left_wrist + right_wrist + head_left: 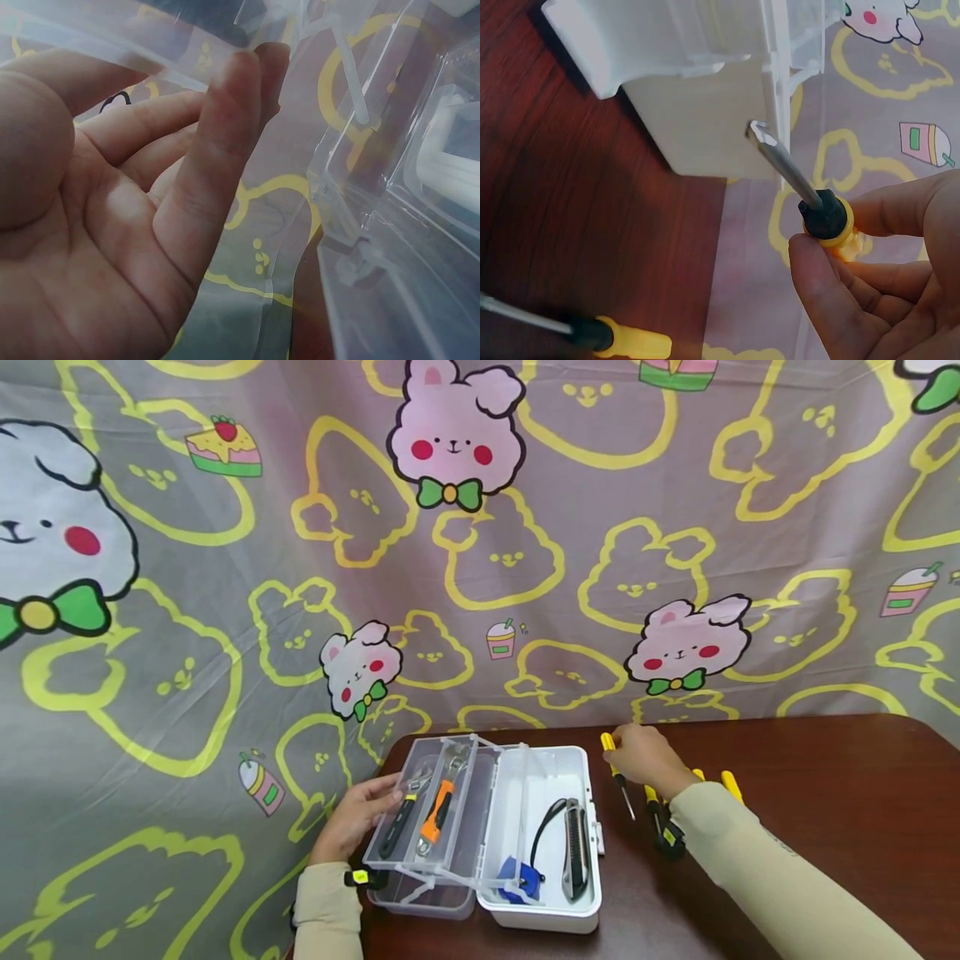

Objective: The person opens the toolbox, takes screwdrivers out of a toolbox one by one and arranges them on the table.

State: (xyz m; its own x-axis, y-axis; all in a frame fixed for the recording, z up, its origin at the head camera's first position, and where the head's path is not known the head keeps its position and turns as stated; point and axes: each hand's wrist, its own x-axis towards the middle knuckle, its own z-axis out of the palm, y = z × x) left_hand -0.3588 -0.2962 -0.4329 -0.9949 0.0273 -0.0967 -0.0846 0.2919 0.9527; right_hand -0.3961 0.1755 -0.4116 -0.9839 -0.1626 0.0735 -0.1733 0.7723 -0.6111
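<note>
My left hand (pixel 352 822) holds the left edge of a clear tray (pixel 420 746) of a fold-out toolbox (pixel 540 920), its fingertips at the tray's edge in the left wrist view. Inside the tray lie an orange-handled adjustable wrench (pixel 441 806) and a black-and-yellow-handled tool (pixel 397 828). Right of the white compartment, my right hand (pixel 647 755) pinches a yellow-and-black screwdriver (pixel 826 217) by its handle, blade pointing down in the head view. In that white compartment are a blue tape measure (pixel 519 878) with a black strap and a utility knife (pixel 576 852).
Several yellow-handled screwdrivers lie on the brown table (pixel 847 802), partly hidden by my right forearm; one screwdriver (pixel 636 342) shows in the right wrist view. A patterned curtain (pixel 465 677) hangs behind and to the left of the table.
</note>
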